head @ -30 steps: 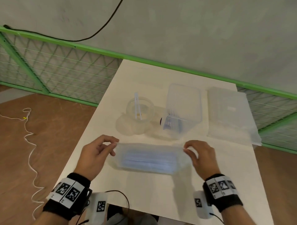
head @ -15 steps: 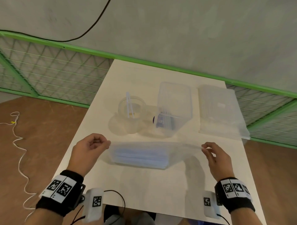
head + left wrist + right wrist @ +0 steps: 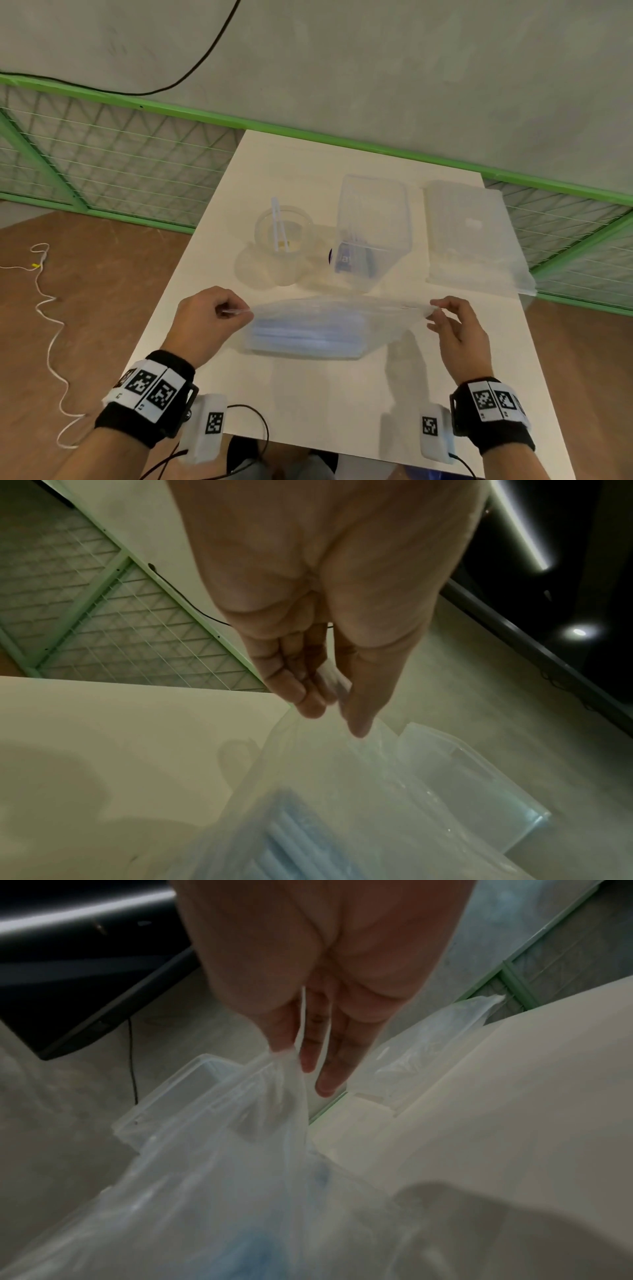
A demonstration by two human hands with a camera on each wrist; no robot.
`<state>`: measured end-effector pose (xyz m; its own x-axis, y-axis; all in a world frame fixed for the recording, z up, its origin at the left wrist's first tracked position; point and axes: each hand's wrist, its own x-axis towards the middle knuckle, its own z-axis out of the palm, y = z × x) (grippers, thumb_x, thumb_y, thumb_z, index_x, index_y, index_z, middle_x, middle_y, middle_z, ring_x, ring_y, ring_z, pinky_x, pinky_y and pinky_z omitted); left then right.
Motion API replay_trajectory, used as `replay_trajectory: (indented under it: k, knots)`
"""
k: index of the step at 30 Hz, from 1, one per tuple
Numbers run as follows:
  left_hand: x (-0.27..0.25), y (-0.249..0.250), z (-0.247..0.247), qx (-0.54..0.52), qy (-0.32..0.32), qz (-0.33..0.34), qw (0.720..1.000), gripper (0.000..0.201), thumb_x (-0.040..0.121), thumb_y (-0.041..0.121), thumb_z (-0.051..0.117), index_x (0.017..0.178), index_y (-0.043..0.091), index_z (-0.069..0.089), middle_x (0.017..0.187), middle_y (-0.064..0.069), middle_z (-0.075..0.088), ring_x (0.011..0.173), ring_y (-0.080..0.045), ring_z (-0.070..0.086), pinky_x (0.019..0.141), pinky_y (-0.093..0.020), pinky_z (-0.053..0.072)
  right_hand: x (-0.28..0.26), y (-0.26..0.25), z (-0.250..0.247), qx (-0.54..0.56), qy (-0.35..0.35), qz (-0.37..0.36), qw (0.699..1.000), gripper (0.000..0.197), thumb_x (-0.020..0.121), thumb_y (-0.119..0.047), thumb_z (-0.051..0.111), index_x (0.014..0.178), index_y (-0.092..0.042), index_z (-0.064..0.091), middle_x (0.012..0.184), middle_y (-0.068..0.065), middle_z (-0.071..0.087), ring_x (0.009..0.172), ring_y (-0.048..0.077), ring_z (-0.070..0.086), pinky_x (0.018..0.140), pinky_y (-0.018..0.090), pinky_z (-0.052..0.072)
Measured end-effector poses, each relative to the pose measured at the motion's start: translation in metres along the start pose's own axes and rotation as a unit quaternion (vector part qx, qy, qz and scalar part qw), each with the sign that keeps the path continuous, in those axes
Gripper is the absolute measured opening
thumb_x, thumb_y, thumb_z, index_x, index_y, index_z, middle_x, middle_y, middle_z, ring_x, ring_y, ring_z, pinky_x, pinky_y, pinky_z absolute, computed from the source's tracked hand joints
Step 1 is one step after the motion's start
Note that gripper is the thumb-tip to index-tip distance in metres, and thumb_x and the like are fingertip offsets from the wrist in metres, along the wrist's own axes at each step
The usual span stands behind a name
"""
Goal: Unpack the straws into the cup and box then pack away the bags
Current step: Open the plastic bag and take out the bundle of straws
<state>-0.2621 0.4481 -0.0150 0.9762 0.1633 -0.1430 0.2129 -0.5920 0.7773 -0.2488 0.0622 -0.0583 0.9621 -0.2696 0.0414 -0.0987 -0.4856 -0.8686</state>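
Stretching wide, the bag of straws point(image 3: 308, 330) now hangs taut between two hands that a second ago sat close at its ends; they have drawn apart and lifted the film's top edge off the table point(image 3: 308, 404). To my eye that means the mouth is being pulled open, so unpacking of this bag has only begun.

From the left: the left hand point(image 3: 209, 318) is curled, thumb and fingers pinching the bag's corner. One clear cup point(image 3: 279, 233) stands behind, one straw point(image 3: 279, 222) leaning in it. One clear box point(image 3: 371, 233) stands just right of the cup, holding something dark I cannot make out. One flat stack of bags point(image 3: 472, 236) lies beyond that. The right hand point(image 3: 455, 329) pinches the other corner, its remaining fingers loose. Blue straws inside the bag are too blurred to count.
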Motion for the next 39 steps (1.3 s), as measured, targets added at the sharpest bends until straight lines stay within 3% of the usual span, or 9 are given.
replay_trajectory:
  k: [4,10,14,19,25,28,33,36,39]
  knots:
    - [0.000,0.008,0.006,-0.013,-0.017,0.001,1.000,0.019,0.074,0.020,0.084,0.070,0.016,0.066,0.077,0.005,0.067,0.075,-0.011,0.065,0.064,-0.013,0.045,-0.009,-0.011,0.016,-0.041,-0.053,-0.072,0.995,0.022,0.091,-0.016,0.066,0.099,-0.035,0.060,0.118,-0.013,0.057,0.105,0.002,0.058,0.079,0.022,0.052]
    - [0.006,0.017,0.014,0.050,-0.018,0.059,0.997,0.028,0.077,0.016,0.079,0.065,0.022,0.054,0.072,0.004,0.059,0.067,-0.009,0.054,0.060,-0.007,0.036,-0.014,-0.009,0.037,-0.185,-0.062,-0.089,0.977,0.011,0.088,-0.033,0.071,0.080,-0.029,0.076,0.122,-0.006,0.052,0.105,0.026,0.047,0.089,0.030,0.033]
    - [0.009,0.019,0.011,0.081,-0.032,0.096,0.992,0.028,0.086,0.006,0.066,0.072,0.029,0.060,0.086,0.001,0.054,0.071,-0.010,0.052,0.065,-0.008,0.035,-0.013,-0.021,0.027,-0.130,-0.119,-0.133,0.975,0.030,0.069,-0.015,0.087,0.083,-0.031,0.065,0.128,-0.004,0.042,0.099,0.017,0.054,0.089,0.021,0.040]
    - [0.015,0.019,0.016,0.277,-0.104,0.054,0.954,0.037,0.090,-0.007,0.044,0.090,0.021,0.068,0.110,0.001,0.044,0.086,-0.017,0.054,0.065,-0.018,0.032,-0.012,-0.020,0.026,-0.219,-0.193,-0.229,0.929,0.054,0.067,0.018,0.068,0.068,-0.036,0.072,0.142,-0.010,0.041,0.094,0.015,0.049,0.085,0.019,0.038]
    - [0.016,0.027,0.022,0.390,-0.157,0.039,0.906,0.066,0.091,0.002,0.047,0.150,0.014,0.022,0.136,-0.011,0.030,0.086,-0.025,0.053,0.085,-0.030,0.046,-0.012,-0.027,0.031,-0.442,-0.177,-0.218,0.852,0.093,0.049,0.021,0.049,0.119,-0.038,0.067,0.147,-0.004,0.041,0.087,0.024,0.042,0.057,0.026,0.048]
    - [0.008,0.030,0.028,0.425,-0.189,0.042,0.885,0.086,0.089,0.001,0.046,0.155,0.032,0.000,0.146,-0.011,0.017,0.099,-0.028,0.052,0.088,-0.034,0.050,-0.012,-0.041,0.035,-0.495,-0.165,-0.184,0.833,0.098,0.049,0.018,0.053,0.135,-0.028,0.055,0.149,0.001,0.045,0.108,0.037,0.052,0.068,0.044,0.055]
    - [0.012,0.023,0.040,0.277,-0.221,-0.084,0.931,0.049,0.092,-0.001,0.037,0.128,0.028,0.052,0.135,-0.008,0.034,0.094,-0.025,0.051,0.085,-0.030,0.047,-0.009,-0.053,0.052,-0.486,-0.244,-0.078,0.835,0.053,0.095,-0.012,0.039,0.144,-0.033,0.042,0.140,-0.007,0.045,0.118,0.025,0.042,0.084,0.033,0.049]
    - [0.015,0.018,0.047,0.176,-0.163,-0.117,0.964,0.045,0.085,-0.005,0.043,0.118,0.024,0.040,0.133,-0.012,0.032,0.086,-0.028,0.052,0.073,-0.030,0.042,-0.012,-0.050,0.063,-0.500,-0.276,-0.050,0.819,0.051,0.095,-0.013,0.048,0.140,-0.037,0.044,0.131,0.000,0.040,0.111,0.024,0.045,0.081,0.030,0.053]
    - [0.020,0.007,0.048,0.071,-0.110,-0.163,0.978,0.067,0.080,-0.008,0.050,0.135,0.020,0.023,0.133,-0.015,0.034,0.099,-0.036,0.053,0.084,-0.039,0.046,-0.012,-0.044,0.068,-0.496,-0.271,0.017,0.825,0.078,0.086,0.002,0.053,0.146,-0.041,0.028,0.135,0.005,0.027,0.106,0.027,0.048,0.075,0.029,0.052]
